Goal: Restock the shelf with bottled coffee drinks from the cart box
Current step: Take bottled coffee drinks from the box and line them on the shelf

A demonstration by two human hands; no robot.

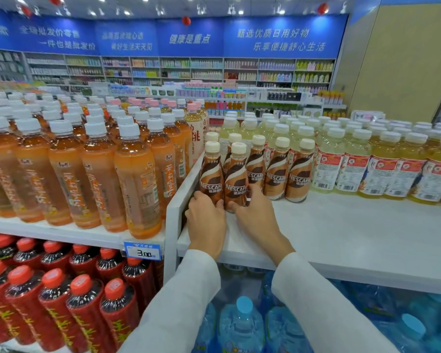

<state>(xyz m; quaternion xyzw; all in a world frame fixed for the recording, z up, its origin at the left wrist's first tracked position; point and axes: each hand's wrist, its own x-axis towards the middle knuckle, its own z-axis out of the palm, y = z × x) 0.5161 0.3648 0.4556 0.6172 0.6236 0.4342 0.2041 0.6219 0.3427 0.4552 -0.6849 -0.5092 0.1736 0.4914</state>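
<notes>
Coffee bottles [275,171], brown with cream caps, stand upright in a tight cluster at the left end of the white shelf [341,225], against its raised side panel [181,194]. The front-left bottle [210,174] and the bottle just beside it [236,177] stand touching at the cluster's front. The left hand [206,222] curls its fingers round the base of the front-left bottle. The right hand [256,217] grips the base of the neighbouring bottle, thumb in front, fingers behind. Both arms wear white sleeves [323,296].

Pale yellow drinks [349,164] fill the shelf to the right of and behind the cluster. Orange tea bottles [135,179] stand beyond the panel to the left, above a price tag [143,250]. Below are red-capped bottles [82,296] and blue water jugs [242,324].
</notes>
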